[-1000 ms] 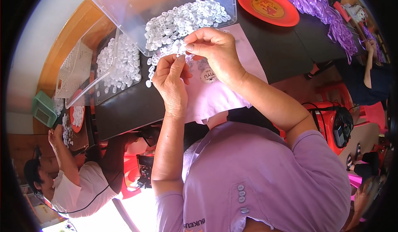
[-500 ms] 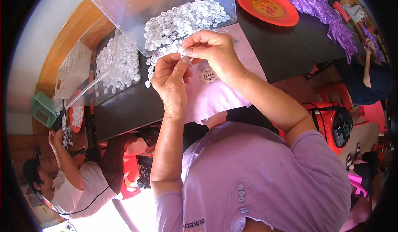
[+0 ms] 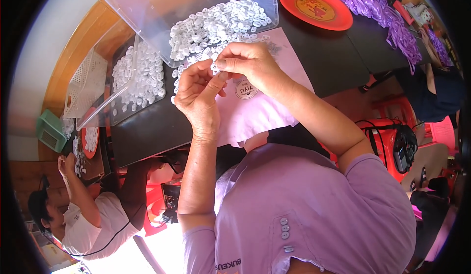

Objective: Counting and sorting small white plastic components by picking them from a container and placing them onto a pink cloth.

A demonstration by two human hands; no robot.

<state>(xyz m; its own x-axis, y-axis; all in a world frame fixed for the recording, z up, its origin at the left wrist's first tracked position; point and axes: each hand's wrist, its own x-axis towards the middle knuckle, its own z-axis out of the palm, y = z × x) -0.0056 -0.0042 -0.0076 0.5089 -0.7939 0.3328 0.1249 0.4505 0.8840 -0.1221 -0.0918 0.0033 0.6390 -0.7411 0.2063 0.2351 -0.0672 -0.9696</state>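
Observation:
Over a pink cloth point(image 3: 260, 105) on the dark table, my two hands meet fingertip to fingertip. My right hand point(image 3: 255, 65) pinches a small white oval piece with holes point(image 3: 215, 68) between thumb and index finger. Close against it, my left hand point(image 3: 198, 95) is closed, its thumb and fingertips at the same piece; the other fingers curl in. Whether more pieces are tucked in the left fingers is hidden. Just beyond, many like white pieces point(image 3: 216, 26) spill from a tipped clear plastic bin point(image 3: 147, 9) onto the cloth and table.
To the left, a second clear bin point(image 3: 110, 105) holds more white pieces. A red plate point(image 3: 316, 8) and a heap of purple ribbons point(image 3: 375, 14) lie at the far right. A co-worker point(image 3: 81, 210) sits at the left, hands raised; another person point(image 3: 431, 95) is at the right.
My hands have shifted slightly down and left, still together. The white piece between the fingertips shows more plainly. At the right edge, the other person's arm has moved.

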